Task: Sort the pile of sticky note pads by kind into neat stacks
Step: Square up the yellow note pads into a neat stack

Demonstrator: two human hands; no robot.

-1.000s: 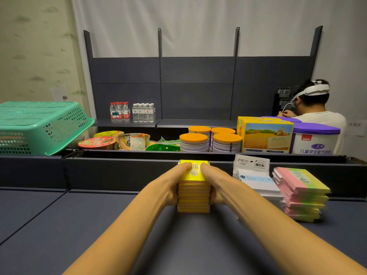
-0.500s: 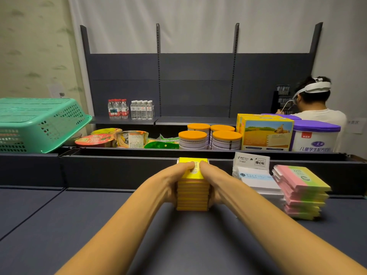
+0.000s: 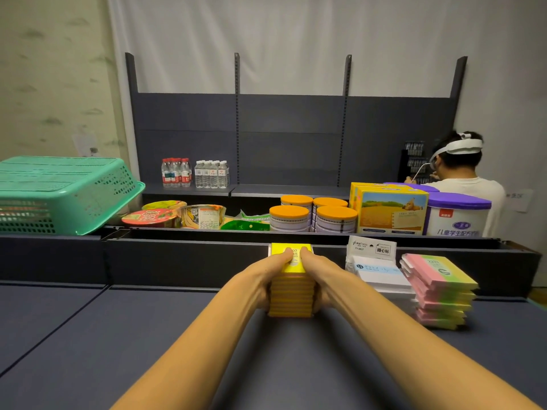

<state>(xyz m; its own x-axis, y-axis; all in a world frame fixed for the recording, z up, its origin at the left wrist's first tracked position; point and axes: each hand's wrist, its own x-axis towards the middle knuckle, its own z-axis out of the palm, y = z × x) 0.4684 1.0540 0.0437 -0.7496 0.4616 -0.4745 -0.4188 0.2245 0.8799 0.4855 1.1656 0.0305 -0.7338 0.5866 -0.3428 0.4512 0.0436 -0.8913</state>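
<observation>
Yellow sticky note pads [image 3: 291,294] stand in one straight stack at the middle of the dark table [image 3: 133,350], gripped from both sides, the left hand [image 3: 263,279] and right hand [image 3: 321,281] curling round it with thumbs on the top pad, whose label shows "07". Just right sit white pads [image 3: 381,276] behind a card [image 3: 371,247] reading "TY-6837", then a pink-and-green stack [image 3: 438,294]. Beyond the far rail are orange-lidded tins [image 3: 313,216], a yellow box [image 3: 390,208], a purple-lidded tub [image 3: 457,214] with Chinese writing, a green basket [image 3: 65,193] far left, water bottles [image 3: 195,173], and a person [image 3: 461,179] far right.
</observation>
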